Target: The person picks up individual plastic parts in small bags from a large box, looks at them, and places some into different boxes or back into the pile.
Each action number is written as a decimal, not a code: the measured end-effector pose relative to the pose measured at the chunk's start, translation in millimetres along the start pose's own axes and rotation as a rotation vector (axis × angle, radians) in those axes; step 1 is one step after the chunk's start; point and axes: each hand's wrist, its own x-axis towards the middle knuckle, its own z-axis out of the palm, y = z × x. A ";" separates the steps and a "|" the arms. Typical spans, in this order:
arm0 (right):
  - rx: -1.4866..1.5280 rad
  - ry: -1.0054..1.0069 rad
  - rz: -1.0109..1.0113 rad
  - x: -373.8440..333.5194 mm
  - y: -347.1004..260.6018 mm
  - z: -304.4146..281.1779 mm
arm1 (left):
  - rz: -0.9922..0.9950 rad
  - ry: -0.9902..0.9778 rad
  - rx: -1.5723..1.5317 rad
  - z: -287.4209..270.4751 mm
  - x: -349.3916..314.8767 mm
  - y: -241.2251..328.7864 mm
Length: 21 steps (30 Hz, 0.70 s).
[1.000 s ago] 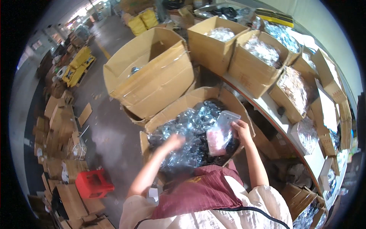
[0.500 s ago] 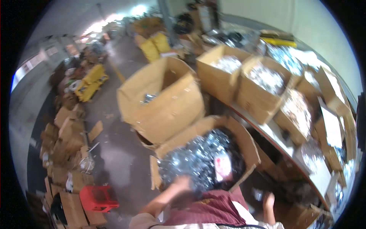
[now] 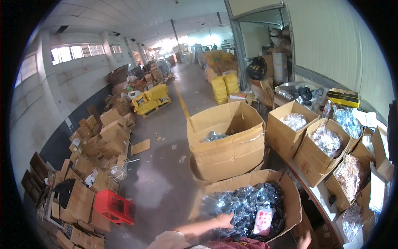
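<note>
Below me stands a wide open cardboard box [image 3: 293, 199], filled with shiny clear and dark plastic packets [image 3: 246, 203]. My left hand [image 3: 224, 220] reaches in from the near left and rests among them, its fingers curled. What they hold, if anything, is hidden. A white packet with red print [image 3: 263, 221] lies on top of the pile, to the right of that hand. Outside the box's near right corner is my right hand [image 3: 304, 240], low at the picture's edge. Its fingers are partly hidden.
A taller open carton [image 3: 226, 153] stands just beyond the box. On the right, a bench [image 3: 309, 186] bears several cartons of wrapped items. A red plastic stool [image 3: 114, 206] sits on the left, before piled flattened cartons [image 3: 103, 137]. Yellow sacks [image 3: 151, 99] stand farther back.
The view has tilted up and shows more of the hall. My left hand has shifted right over the packets. A small clear item beside my right hand no longer shows.
</note>
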 end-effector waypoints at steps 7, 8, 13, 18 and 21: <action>0.733 -0.522 -0.089 93.4 -278.2 -9.1 | 0.061 0.568 -0.901 -76.6 -9.0 48.5; 0.775 -0.719 -0.164 87.7 -297.0 4.5 | 0.111 0.547 -0.997 -89.2 -13.9 59.1; 0.664 -1.008 -0.411 58.7 -360.5 60.1 | 0.254 0.549 -1.171 -118.4 -39.3 86.6; 0.959 -0.962 -0.094 56.0 -386.8 40.9 | 0.287 0.559 -1.522 -135.6 -76.8 102.4; 1.071 -0.934 -0.029 60.6 -378.0 40.8 | 0.269 0.548 -1.561 -155.7 -95.8 113.5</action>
